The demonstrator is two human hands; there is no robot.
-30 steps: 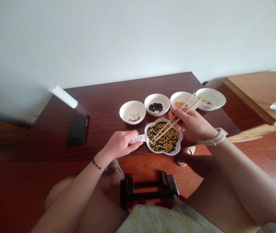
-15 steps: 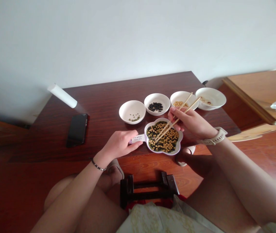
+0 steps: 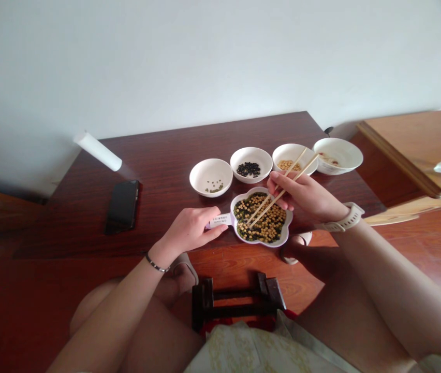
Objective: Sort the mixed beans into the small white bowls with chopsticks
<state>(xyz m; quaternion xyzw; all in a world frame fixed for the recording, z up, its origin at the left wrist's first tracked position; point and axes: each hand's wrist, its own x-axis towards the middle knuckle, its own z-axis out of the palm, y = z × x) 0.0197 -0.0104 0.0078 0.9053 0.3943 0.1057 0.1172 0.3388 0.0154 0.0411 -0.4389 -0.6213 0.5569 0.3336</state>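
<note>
Head view: pale wall behind; red-brown wooden floor; dark table against wall, lighter cabinet at right. Dish of beans at table's near edge, handle clamped in left hand; four white bowls in a row beyond; phone well left; chopsticks pinched in right hand, tips among beans.

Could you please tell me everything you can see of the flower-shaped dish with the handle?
The flower-shaped dish is white and scalloped, with a lilac edge and a handle bearing a printed, unreadable label. It may be plastic or enamel. It is roughly level at the near edge of the table; whether it rests there is unclear. It holds yellow, black and green beans. The left hand's grip holds the handle, and chopsticks reach into the beans.
</note>
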